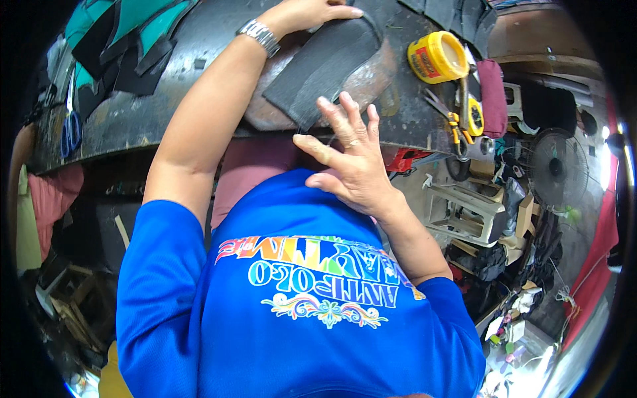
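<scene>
A dark grey ribbed sheet [325, 63] lies over a worn brown rounded slab [375, 83] on the black workbench [199, 60]. My left hand [305, 13], with a metal watch on its wrist, reaches across and holds the sheet's far edge. My right hand [352, 159] is spread wide, and its fingertips touch the sheet's near corner at the bench's front edge. The palm holds nothing. My blue shirt fills the lower middle of the view.
A yellow jar [436, 56], scissors [443, 113], a yellow-cased tool [474, 114] and a maroon cloth [492, 86] sit at the right of the bench. Teal and black cut pieces [126, 40] and blue-handled scissors [70, 129] lie at the left. A fan [554, 166] and a white stool [464, 212] stand on the cluttered floor.
</scene>
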`<state>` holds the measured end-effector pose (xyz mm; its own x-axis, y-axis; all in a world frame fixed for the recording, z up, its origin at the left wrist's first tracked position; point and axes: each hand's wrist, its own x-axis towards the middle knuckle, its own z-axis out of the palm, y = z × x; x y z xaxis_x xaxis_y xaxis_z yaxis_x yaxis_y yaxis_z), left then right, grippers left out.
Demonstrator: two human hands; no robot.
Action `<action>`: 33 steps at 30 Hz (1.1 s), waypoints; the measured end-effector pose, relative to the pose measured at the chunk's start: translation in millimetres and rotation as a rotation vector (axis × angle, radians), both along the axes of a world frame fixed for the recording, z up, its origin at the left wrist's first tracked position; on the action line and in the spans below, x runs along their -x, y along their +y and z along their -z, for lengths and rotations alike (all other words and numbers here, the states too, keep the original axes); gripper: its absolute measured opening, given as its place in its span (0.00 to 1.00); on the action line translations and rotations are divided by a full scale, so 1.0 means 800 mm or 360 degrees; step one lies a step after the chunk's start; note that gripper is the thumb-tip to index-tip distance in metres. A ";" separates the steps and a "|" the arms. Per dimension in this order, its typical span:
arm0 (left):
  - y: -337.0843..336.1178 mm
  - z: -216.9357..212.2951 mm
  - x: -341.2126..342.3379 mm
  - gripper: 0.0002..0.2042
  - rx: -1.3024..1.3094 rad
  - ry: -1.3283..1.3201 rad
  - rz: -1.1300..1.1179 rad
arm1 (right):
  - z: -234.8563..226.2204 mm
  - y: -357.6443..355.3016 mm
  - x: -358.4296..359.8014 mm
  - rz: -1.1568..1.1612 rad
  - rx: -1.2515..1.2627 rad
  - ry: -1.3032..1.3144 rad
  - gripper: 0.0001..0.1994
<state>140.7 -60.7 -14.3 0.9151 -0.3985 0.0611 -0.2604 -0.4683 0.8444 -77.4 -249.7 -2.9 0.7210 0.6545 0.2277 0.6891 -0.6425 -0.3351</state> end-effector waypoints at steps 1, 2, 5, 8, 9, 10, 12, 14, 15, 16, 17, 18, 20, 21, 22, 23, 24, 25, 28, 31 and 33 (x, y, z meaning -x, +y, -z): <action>0.002 -0.005 0.003 0.24 0.0004 0.0106 -0.0008 | -0.010 -0.012 -0.008 0.0002 -0.0156 0.0067 0.28; 0.004 -0.010 0.006 0.23 0.0040 0.0130 0.0019 | -0.022 -0.031 -0.023 0.0086 -0.0283 0.0067 0.25; 0.010 -0.018 0.007 0.21 0.0024 0.0086 0.0084 | -0.051 -0.103 -0.090 0.0553 -0.0684 -0.0067 0.20; 0.013 -0.016 0.005 0.18 -0.0072 -0.0085 0.0034 | -0.071 -0.174 -0.176 0.1051 -0.0009 -0.0380 0.31; 0.015 -0.014 0.004 0.18 -0.0040 -0.0049 0.0068 | -0.067 -0.186 -0.193 0.1338 0.0307 -0.0336 0.36; 0.018 -0.012 0.002 0.18 -0.0009 -0.0013 0.0098 | -0.067 -0.195 -0.206 0.1370 0.0493 -0.0199 0.38; 0.021 -0.008 0.000 0.18 0.0072 -0.0003 0.0108 | -0.076 -0.204 -0.229 0.1445 0.0694 0.0114 0.39; 0.024 -0.005 -0.002 0.18 0.0103 -0.0044 0.0137 | -0.090 -0.202 -0.236 0.1325 0.0475 0.0295 0.39; 0.026 -0.003 -0.003 0.17 0.0120 -0.0067 0.0157 | -0.095 -0.200 -0.227 0.1375 0.0148 0.0031 0.38; 0.027 -0.002 -0.004 0.17 0.0124 -0.0020 0.0175 | -0.100 -0.195 -0.222 0.1458 0.0204 -0.0114 0.38; 0.028 -0.001 -0.005 0.17 0.0141 0.0047 0.0205 | -0.103 -0.189 -0.214 0.1550 0.0240 -0.0300 0.38; 0.029 0.000 -0.006 0.16 0.0157 0.0112 0.0236 | -0.109 -0.181 -0.210 0.1618 0.0637 -0.0230 0.37; 0.031 0.001 -0.007 0.16 0.0175 0.0136 0.0286 | -0.105 -0.159 -0.190 0.1597 0.1032 0.0147 0.38; 0.032 0.002 -0.008 0.15 0.0178 0.0093 0.0297 | -0.104 -0.145 -0.184 0.1617 0.1267 0.0424 0.37; 0.033 0.002 -0.008 0.15 0.0182 0.0055 0.0309 | -0.102 -0.132 -0.169 0.1423 0.1094 0.0574 0.36; 0.033 0.003 -0.008 0.15 0.0182 0.0010 0.0310 | -0.096 -0.116 -0.152 0.1166 0.0863 0.0707 0.36; 0.033 0.003 -0.009 0.15 0.0181 -0.0034 0.0316 | -0.082 -0.093 -0.140 0.0854 0.0412 0.0747 0.34; 0.033 0.005 -0.009 0.15 0.0178 -0.0081 0.0322 | -0.068 -0.070 -0.129 0.0527 -0.0032 0.0746 0.33; 0.034 0.006 -0.013 0.15 0.0105 0.0031 0.0370 | -0.026 -0.011 -0.102 0.0074 -0.0185 0.0415 0.27; 0.033 0.011 -0.014 0.16 0.0121 -0.0087 0.0373 | 0.001 0.022 -0.094 0.0162 0.0498 -0.0115 0.37; 0.031 0.015 -0.016 0.16 0.0108 -0.0142 0.0371 | 0.006 0.027 -0.098 0.0216 0.0573 -0.0317 0.40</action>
<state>153.7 -35.6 -26.0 0.7889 -0.5902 0.1713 -0.4296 -0.3302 0.8405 1.2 -227.8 -8.0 0.7710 0.6199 0.1458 0.6189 -0.7833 0.0579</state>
